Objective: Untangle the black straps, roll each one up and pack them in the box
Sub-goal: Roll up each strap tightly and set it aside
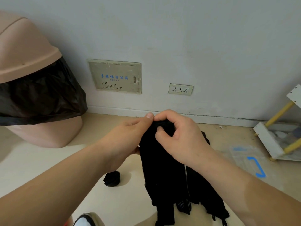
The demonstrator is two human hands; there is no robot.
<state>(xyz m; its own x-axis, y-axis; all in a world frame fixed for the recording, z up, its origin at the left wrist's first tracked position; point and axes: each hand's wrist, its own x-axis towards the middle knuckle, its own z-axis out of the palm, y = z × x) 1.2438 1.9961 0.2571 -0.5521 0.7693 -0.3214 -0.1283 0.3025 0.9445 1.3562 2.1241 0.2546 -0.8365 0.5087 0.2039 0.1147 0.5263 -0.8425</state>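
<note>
The left hand and right hand are pinching the black strap at its top, its length hanging nearward below them

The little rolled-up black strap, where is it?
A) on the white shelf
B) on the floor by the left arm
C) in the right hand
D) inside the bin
B: the rolled-up black strap lies on the floor beside the left forearm, while the left hand and right hand both grip the hanging black straps.
</note>
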